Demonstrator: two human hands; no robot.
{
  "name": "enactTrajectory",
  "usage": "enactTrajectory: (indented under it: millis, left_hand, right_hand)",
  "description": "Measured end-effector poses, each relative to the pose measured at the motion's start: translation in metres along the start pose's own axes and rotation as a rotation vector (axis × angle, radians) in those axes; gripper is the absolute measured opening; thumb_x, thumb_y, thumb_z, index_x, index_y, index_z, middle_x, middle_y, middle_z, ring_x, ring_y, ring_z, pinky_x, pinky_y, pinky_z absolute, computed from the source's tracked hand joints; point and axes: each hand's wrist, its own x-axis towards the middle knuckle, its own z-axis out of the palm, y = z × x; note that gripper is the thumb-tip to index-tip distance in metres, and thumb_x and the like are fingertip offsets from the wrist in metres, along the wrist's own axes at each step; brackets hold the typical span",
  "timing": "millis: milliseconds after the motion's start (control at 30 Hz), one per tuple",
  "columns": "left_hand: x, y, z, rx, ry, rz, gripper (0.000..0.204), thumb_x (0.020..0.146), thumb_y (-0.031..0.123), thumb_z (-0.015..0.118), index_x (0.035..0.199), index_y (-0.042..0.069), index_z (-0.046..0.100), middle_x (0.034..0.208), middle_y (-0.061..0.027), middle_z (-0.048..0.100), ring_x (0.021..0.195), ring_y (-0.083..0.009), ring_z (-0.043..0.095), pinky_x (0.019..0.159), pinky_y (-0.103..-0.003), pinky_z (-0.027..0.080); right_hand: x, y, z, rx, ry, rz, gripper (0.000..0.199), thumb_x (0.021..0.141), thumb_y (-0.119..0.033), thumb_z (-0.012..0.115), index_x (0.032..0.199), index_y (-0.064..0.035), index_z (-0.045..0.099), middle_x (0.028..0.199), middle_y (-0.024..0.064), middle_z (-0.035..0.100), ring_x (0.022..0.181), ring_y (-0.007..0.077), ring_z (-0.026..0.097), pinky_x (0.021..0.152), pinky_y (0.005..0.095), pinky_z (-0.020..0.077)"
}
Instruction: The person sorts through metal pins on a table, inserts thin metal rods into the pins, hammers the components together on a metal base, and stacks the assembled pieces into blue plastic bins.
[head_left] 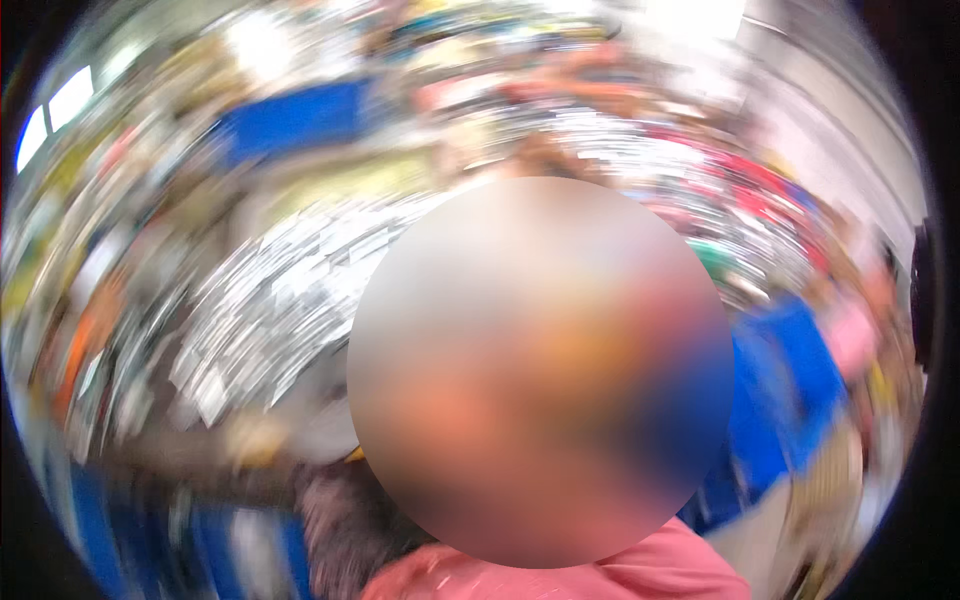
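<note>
Neither of my hands can be made out; strong motion blur smears the whole head view, and a large blurred disc covers its middle. Pink cloth (660, 570) shows at the lower edge, below the disc. To its left is a dark, mottled shape (345, 520), perhaps a sleeve; whose it is I cannot tell. A spread of shiny silvery pieces (290, 285) lies left of the disc, on what looks like a dark work surface. A small pale yellow shape (255, 438), too smeared to name, sits at its near edge.
A blue bin-like object (790, 400) stands at the right. Farther back on the left is another blue box shape (295, 120). More shiny and red items (750, 180) fill the far right, before a pale wall (845, 130). Bright windows (70, 102) are at the far left.
</note>
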Motion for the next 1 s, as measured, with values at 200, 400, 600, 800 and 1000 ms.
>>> enactTrajectory:
  millis: [200, 400, 600, 800, 1000]
  left_hand:
    - [-0.034, 0.339, -0.022, 0.146, 0.140, 0.808, 0.035, 0.100, 0.023, 0.058, 0.129, 0.009, 0.070, 0.130, -0.0199, 0.070, 0.119, -0.0371, 0.069, 0.099, -0.048, 0.057]
    - [-0.025, 0.341, -0.011, 0.119, 0.185, 0.898, 0.035, 0.100, 0.023, 0.057, 0.130, 0.009, 0.069, 0.130, -0.0199, 0.070, 0.119, -0.0370, 0.069, 0.099, -0.048, 0.057]
    - [0.014, 0.292, 0.002, 0.057, 0.208, 0.871, 0.035, 0.100, 0.023, 0.057, 0.130, 0.009, 0.069, 0.130, -0.0199, 0.070, 0.119, -0.0369, 0.069, 0.099, -0.048, 0.057]
    - [0.032, 0.263, 0.014, -0.012, 0.230, 0.862, 0.036, 0.101, 0.023, 0.056, 0.131, 0.009, 0.068, 0.130, -0.0199, 0.070, 0.118, -0.0368, 0.069, 0.098, -0.048, 0.057]
    - [0.042, 0.253, 0.016, -0.073, 0.256, 0.875, 0.036, 0.101, 0.023, 0.056, 0.131, 0.009, 0.068, 0.130, -0.0199, 0.070, 0.118, -0.0367, 0.069, 0.098, -0.049, 0.057]
  right_hand:
    - [-0.010, 0.005, 0.017, 0.309, 0.180, 0.235, 0.019, 0.088, -0.010, 0.071, 0.101, 0.0013, 0.064, 0.132, 0.0202, 0.053, 0.127, 0.0398, 0.054, 0.104, 0.0455, 0.0490]
    - [-0.013, 0.010, 0.025, 0.426, 0.215, 0.253, 0.020, 0.090, -0.008, 0.069, 0.105, 0.0044, 0.066, 0.137, 0.0223, 0.051, 0.132, 0.0407, 0.051, 0.110, 0.0457, 0.0448]
    - [-0.008, 0.006, 0.026, 0.429, 0.198, 0.242, 0.017, 0.091, -0.008, 0.069, 0.101, 0.0048, 0.066, 0.136, 0.0221, 0.051, 0.130, 0.0394, 0.052, 0.108, 0.0445, 0.0460]
    - [-0.009, 0.005, 0.026, 0.407, 0.210, 0.242, 0.016, 0.090, -0.007, 0.069, 0.100, 0.0050, 0.066, 0.134, 0.0220, 0.052, 0.126, 0.0389, 0.054, 0.104, 0.0434, 0.0481]
    - [-0.011, 0.010, 0.029, 0.381, 0.224, 0.228, 0.017, 0.087, -0.006, 0.070, 0.100, 0.0047, 0.066, 0.134, 0.0212, 0.051, 0.125, 0.0377, 0.054, 0.103, 0.0428, 0.0486]
